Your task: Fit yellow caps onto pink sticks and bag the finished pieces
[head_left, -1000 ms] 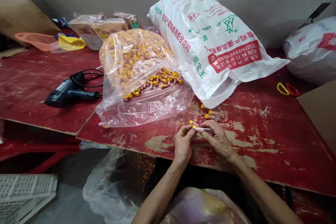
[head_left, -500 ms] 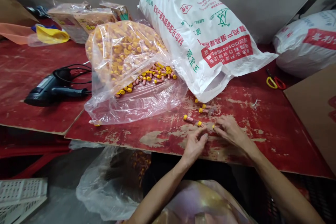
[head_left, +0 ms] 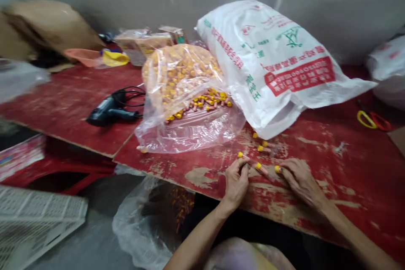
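Observation:
My right hand (head_left: 300,181) is closed in a pinch around a small yellow-capped tube (head_left: 278,169), most of which its fingers hide. My left hand (head_left: 236,183) has its fingers curled together at another yellow-capped tube (head_left: 241,155), covering part of it. Between the hands a clear tube of pinkish bits with a yellow cap (head_left: 258,166) lies on the worn red table (head_left: 202,177). A few more such tubes (head_left: 260,148) lie just beyond, beside the white sack. Behind and left of my left hand, a clear plastic bag (head_left: 190,135) spills many of them.
A big white printed sack (head_left: 253,50) leans behind the tubes. Left of the plastic bag lies a dark heat gun (head_left: 110,112) with its cable. Scissors (head_left: 373,121) with yellow and red handles are on the right. A white plastic crate (head_left: 41,223) stands below the table edge.
The view has swung left, so things sit further right. My left hand has shifted from the nearer tube to the one further left. My right hand still pinches a yellow-capped tube.

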### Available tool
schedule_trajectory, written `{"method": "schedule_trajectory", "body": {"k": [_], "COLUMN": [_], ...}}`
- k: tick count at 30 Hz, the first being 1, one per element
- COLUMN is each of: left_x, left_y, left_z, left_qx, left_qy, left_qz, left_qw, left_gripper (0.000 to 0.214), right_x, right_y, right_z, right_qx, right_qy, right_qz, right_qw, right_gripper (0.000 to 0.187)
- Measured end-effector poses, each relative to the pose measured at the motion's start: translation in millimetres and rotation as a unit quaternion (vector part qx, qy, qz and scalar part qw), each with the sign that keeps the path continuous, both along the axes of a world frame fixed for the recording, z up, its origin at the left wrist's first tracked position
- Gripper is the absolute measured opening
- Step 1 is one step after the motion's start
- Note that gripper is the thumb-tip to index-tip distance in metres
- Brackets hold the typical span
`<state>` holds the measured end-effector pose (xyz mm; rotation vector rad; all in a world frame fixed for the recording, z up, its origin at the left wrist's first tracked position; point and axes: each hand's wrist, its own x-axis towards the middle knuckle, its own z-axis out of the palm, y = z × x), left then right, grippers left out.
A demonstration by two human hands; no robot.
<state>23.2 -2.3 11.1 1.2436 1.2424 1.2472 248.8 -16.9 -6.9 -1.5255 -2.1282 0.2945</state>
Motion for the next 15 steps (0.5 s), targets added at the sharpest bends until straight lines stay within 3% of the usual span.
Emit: {"method": "schedule_trajectory", "body": {"k": [4,8,10,15], "left_x": [-51.9,-101.8,-113.6,-108.4], "left_y": [47.8,125.2,165.0,236.2], "left_z": [-3.5,-2.8,-1.0,-0.9], "left_qx": [0.097,0.08,0.075,0.104], "left_qy": [0.147,0.4,0.466,0.525], "left_qz": [0.134,0.196,0.18,0.051], "left_qw": [0.975,0.892,0.863,0.843], "left_gripper": [0.019,0.025,0.028,0.024], "right_x": [-11.9,-20.1,-18.2,1.8], "right_y": [1.5,9.1,16.6,56.2], "right_z": [-28.9,-43.3,-40.7,-19.9], "right_qx": [0.084,0.119,0.129,0.178], "right_qy": [0.055,0.031,0.019,0.026], "right_qz": [-0.022,0.017,0.01,-0.069], "right_qw": [0.995,0.992,0.991,0.981], "right_gripper": [0.026,0.03,0.031,0.022]}}
